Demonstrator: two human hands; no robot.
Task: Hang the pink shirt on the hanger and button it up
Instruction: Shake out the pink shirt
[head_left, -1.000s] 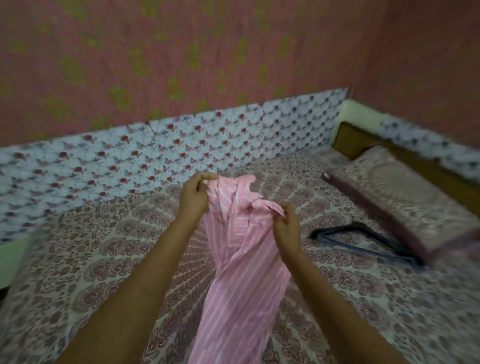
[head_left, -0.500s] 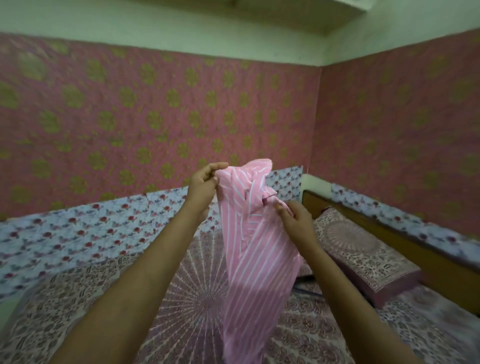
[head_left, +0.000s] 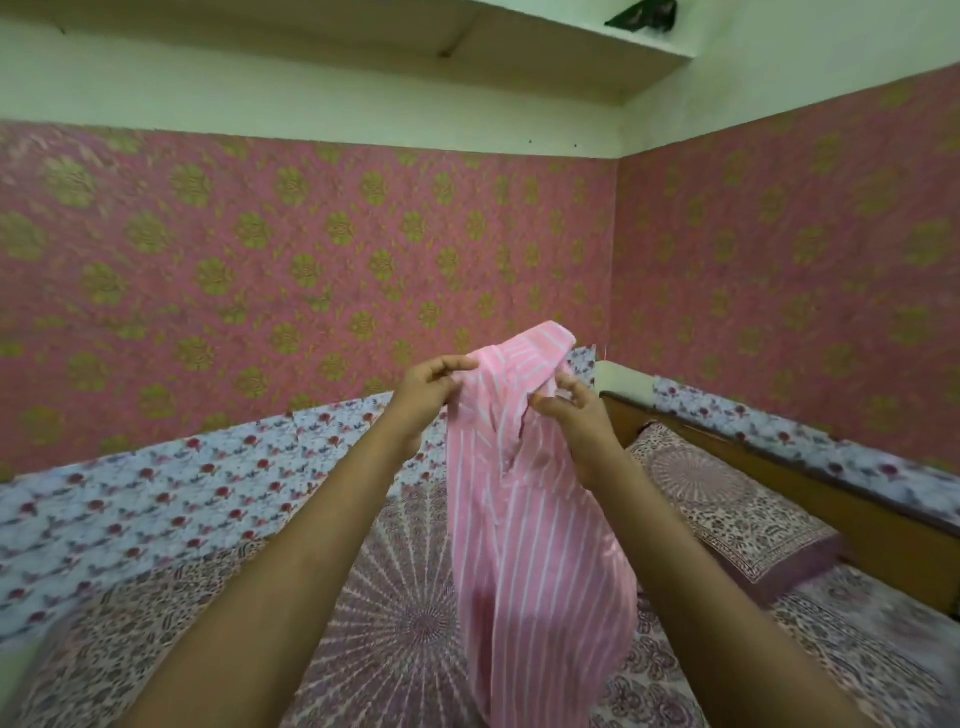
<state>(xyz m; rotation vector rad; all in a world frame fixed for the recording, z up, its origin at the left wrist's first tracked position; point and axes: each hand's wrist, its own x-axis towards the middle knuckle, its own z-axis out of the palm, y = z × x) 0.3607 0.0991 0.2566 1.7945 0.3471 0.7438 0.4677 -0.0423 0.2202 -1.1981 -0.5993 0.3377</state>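
Pink shirt: hangs bunched in the air between both hands, above the bed. Its tail dangles low and it is not on any hanger.
Left hand: fingers curled, thumb and forefinger pinching the top edge by the collar.
Right hand: fingers half-curled and a little spread, thumb pressed on a fold of the front edge. We judge it a light pinch, looser than the left.
Hanger: not in view, so we cannot say where it lies.
Step in hand: we judge it to be sorting the shirt out — finding collar and shoulders before the hanger goes in.
How to do it well: we hold the left pinch firm as the anchor and walk the right fingers along the collar to the far shoulder seam. Then we draw the hands apart so the cloth falls flat and the front opens toward us.
Watch for: a sleeve twisted inside the bunch; a gentle shake should free it.
Progress: early — nothing hung, and we see no button done up.
Nearby: pillow lies to the right, apart from the shirt.
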